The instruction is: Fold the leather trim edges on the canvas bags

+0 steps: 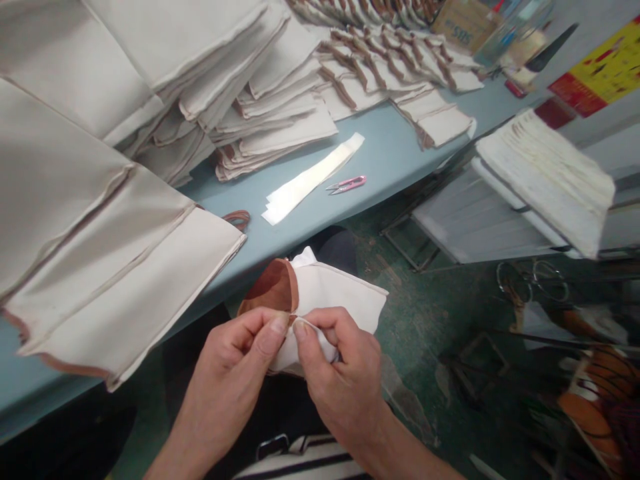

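Cream cloth piece [330,300] with a rust-brown lining [270,288] is lifted off the table and held directly between the hands, in front of the person's lap. On my feed, the left hand [225,360] and right hand [345,380] are curled rather than spread, each pinching the cloth between thumb and fingers, with the two thumbs almost meeting where the brown layer joins the cream. A thin pale loop [306,325], perhaps thread, shows at the right thumb, though it's too fine for me to be sure from here. I'd judge that this close double pinch keeps that join taut and steady under the fingertips.

Beyond the hands, a blue table [385,143] carries a white fabric strip [310,177] and pink thread snips [347,185], probably left there to stay within easy reach. Ahead of the left hand, folded cream pieces with brown edges [120,293] lie overlapped in piles. Off past the right hand, more pale cloth [545,180] sits stacked on a grey rack [480,220].
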Available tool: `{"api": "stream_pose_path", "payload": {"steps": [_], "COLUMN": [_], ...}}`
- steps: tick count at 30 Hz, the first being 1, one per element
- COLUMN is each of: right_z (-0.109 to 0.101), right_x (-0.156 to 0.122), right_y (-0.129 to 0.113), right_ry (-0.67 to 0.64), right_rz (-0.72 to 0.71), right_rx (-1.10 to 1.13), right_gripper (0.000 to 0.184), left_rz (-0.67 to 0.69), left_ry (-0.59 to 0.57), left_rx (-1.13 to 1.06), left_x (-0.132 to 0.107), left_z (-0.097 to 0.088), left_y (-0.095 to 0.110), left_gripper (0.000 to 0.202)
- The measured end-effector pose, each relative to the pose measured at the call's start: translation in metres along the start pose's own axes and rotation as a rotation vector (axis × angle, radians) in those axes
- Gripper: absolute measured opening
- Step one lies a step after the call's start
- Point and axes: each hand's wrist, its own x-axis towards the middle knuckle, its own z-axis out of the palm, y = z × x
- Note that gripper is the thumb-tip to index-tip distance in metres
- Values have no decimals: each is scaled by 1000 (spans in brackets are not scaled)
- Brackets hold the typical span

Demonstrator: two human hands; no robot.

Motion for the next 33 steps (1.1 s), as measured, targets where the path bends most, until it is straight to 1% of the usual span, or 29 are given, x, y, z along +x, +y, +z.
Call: {"api": "stream_pose_path", "payload": {"steps": [6,10,13,17,22,25,30,33], "right_z": [3,7,11,15,16,12,-1,-11], "right_x": [1,2,2,1,-1,-1,0,3], "right_y": [1,2,4,7,11,11,10,9], "right_ry": [1,-6,27,69,131,118,20,-96], "right_rz": [-22,2,-3,-48,-95,-85,-23,80], "right_rx": [-2,-2,-2,-2,-12,-38,-116,-125], "right_gripper": [20,20,19,16,16,16,18,21], "left_rz": [6,10,34,71,196,280,497,550], "left_ry": [48,92,153,222,309,330,323,311], "left_rx": [-4,-12,9,54,167,215,362,357], "left_x": [2,0,-2,-4,-7,-10,-13,-11], "left_z": [1,5,8,12,20,24,28,27], "left_y": [2,-3,-6,-6,-5,-9,-18,-21], "left_gripper": [47,46,46,43,38,33,26,21]}}
